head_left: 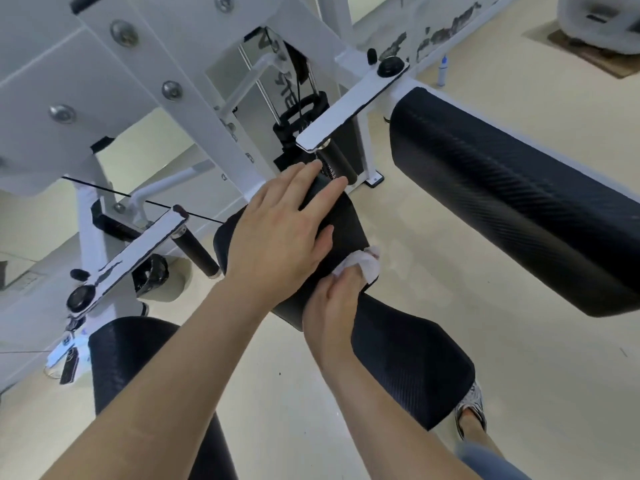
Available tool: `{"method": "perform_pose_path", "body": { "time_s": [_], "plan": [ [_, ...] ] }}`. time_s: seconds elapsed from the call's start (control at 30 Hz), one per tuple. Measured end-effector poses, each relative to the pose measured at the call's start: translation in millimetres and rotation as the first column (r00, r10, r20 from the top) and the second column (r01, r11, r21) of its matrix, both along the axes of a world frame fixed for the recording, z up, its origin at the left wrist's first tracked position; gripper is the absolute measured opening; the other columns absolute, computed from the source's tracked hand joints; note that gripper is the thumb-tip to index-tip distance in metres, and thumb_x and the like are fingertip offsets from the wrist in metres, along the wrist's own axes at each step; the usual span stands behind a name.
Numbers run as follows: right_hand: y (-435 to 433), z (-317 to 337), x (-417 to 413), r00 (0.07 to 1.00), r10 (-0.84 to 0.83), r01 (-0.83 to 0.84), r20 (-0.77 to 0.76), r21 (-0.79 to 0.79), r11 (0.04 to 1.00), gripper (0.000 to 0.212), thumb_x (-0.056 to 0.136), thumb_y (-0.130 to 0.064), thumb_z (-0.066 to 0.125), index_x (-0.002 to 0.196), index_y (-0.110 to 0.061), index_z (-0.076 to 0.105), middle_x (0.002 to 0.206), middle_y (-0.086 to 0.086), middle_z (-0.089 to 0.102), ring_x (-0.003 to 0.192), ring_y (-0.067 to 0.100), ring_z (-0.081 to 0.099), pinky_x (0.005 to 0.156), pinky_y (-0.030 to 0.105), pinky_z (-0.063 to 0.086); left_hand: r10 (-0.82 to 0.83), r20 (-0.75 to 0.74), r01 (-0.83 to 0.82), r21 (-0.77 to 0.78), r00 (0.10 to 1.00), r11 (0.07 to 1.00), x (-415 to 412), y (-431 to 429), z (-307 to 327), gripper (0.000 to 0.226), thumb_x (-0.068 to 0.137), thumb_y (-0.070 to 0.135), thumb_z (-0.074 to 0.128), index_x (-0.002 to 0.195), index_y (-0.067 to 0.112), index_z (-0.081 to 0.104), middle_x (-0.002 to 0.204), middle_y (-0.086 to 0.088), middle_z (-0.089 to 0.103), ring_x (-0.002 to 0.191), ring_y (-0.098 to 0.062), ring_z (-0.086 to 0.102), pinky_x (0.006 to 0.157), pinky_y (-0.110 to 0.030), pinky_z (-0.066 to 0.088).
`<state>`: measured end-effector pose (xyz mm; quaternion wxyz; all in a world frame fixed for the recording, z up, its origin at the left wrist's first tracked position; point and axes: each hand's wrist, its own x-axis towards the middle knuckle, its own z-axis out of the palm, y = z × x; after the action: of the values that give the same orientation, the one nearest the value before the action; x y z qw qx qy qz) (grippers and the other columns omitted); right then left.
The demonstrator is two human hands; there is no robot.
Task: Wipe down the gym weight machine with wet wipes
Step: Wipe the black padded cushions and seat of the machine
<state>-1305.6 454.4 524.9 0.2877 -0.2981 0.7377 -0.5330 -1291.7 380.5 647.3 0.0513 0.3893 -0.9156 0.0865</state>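
The left hand [277, 233] lies flat on the black upright pad [349, 220] of the white weight machine [104, 81], its fingers straight and released. Just below it, the right hand [332, 306] has its fingers clenched around a white wet wipe [363, 265]. The wipe is pressed to the pad's right edge, above the seat [408, 358]. Sideways lettering on the clear panel [282, 95] behind possibly reads "VA", though it is too partial to be sure.

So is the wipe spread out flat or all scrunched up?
Scrunched up. The white wipe is bunched into a wad in the right hand, which grips it and presses it against the edge of the black pad.
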Motion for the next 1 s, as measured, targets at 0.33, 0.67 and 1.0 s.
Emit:
{"method": "perform_pose_path", "body": {
  "time_s": [0.33,0.67,1.0],
  "plan": [
    [1,-1,19,0.480,0.296,-0.773,-0.826,-0.239,0.587,0.029,0.089,-0.005,0.056,0.116,-0.007,0.066,0.120,0.009,0.067,0.117,0.027,0.058,0.107,0.035,0.037,0.532,-0.600,-0.287,0.460,0.598,0.841,66,42,4,0.041,0.087,0.026,0.069,0.125,0.035,0.056,0.125,0.019,0.055,0.115,0.005,0.052,0.094,-0.009,0.038],
    [-16,-14,-58,0.132,0.095,-0.862,-0.987,-0.067,0.502,0.038,0.100,-0.011,0.045,0.138,-0.010,0.052,0.143,0.005,0.051,0.135,0.020,0.046,0.115,0.035,0.031,0.907,-0.374,0.065,0.918,-0.193,0.392,59,86,-68,0.024,0.103,0.032,0.041,0.110,0.034,0.065,0.108,0.015,0.070,0.104,-0.003,0.065,0.087,-0.021,0.050],
    [-29,44,-66,0.620,-0.022,-0.548,-0.784,-0.453,0.703,0.023,0.094,-0.027,0.066,0.085,-0.007,0.074,0.088,0.004,0.073,0.081,0.022,0.065,0.077,0.029,0.052,0.647,-0.746,-0.386,0.557,0.156,0.735,62,55,-22,0.022,0.083,0.037,0.072,0.083,0.024,0.054,0.083,0.002,0.054,0.075,-0.009,0.049,0.066,-0.019,0.043]
  ]
}}
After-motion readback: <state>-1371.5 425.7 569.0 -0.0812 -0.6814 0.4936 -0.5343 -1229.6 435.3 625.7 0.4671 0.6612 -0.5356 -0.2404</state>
